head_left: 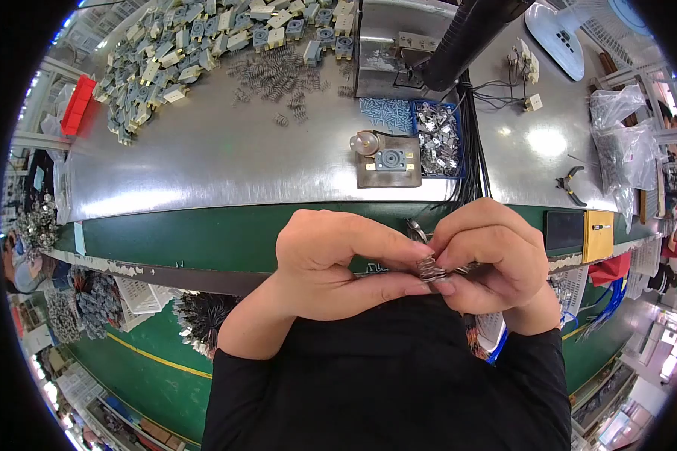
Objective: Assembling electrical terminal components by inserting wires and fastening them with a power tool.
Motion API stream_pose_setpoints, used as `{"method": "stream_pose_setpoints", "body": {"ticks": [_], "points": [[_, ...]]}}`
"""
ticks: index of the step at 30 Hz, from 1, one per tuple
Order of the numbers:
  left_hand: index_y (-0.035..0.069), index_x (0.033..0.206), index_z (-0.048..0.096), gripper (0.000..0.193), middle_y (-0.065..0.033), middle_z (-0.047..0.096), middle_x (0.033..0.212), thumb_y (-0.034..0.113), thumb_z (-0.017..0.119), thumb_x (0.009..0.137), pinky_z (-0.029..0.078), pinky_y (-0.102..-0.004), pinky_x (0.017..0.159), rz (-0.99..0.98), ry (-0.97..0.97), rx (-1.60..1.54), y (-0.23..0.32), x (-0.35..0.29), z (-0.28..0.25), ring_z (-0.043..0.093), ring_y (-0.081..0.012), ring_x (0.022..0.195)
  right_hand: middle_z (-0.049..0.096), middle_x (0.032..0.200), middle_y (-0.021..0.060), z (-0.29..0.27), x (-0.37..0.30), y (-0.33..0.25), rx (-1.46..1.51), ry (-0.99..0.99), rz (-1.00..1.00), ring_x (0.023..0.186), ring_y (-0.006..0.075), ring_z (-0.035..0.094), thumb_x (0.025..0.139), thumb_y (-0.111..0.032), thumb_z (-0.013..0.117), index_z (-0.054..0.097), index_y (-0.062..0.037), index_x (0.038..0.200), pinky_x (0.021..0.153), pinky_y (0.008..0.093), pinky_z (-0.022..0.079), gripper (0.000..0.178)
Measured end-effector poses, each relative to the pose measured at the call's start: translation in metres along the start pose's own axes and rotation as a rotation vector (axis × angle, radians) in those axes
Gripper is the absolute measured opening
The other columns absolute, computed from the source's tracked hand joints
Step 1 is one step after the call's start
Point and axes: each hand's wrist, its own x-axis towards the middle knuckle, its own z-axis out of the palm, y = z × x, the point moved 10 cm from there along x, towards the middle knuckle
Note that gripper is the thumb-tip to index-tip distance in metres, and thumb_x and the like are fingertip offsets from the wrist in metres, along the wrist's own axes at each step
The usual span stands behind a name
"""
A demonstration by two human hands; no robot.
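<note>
In front of my chest, above the table's near edge, both hands meet at a small metal coil spring (430, 270). My left hand (327, 259) pinches it between thumb and index finger. From the other side, the curled fingers of my right hand (496, 259) grip it too; a bit of shiny metal shows between them, its shape mostly hidden. Beyond the hands, a grey square part (390, 159) with brass-coloured tabs sits on a brown block (387, 180). A round clear-and-metal piece (365, 143) is at that block's far left corner.
Loose springs (271, 75) lie before a heap of grey-and-white parts (195, 45). Blue screws (386, 113) adjoin a blue tray (459, 169) of metal clips. Black cables (474, 143) run beside it. Pliers (572, 186), a fan (557, 37) and a yellow envelope (598, 240) are right.
</note>
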Motion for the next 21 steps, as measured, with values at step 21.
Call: {"method": "stream_pose_setpoints", "body": {"ticks": [21], "points": [[-0.006, 0.092, 0.064, 0.009, -0.0173, 0.071, 0.077, -0.007, 0.066, 0.083, 0.057, -0.0294, 0.06, 0.053, -0.018, 0.188, 0.006, 0.004, 0.008, 0.071, -0.0233, 0.067, 0.066, 0.091, 0.0138, -0.003, 0.0, -0.001, 0.028, 0.069, -0.074, 0.064, 0.02, 0.064, 0.077, 0.0, 0.076, 0.064, 0.0011, 0.089, 0.054, 0.0282, 0.054, 0.017]]}}
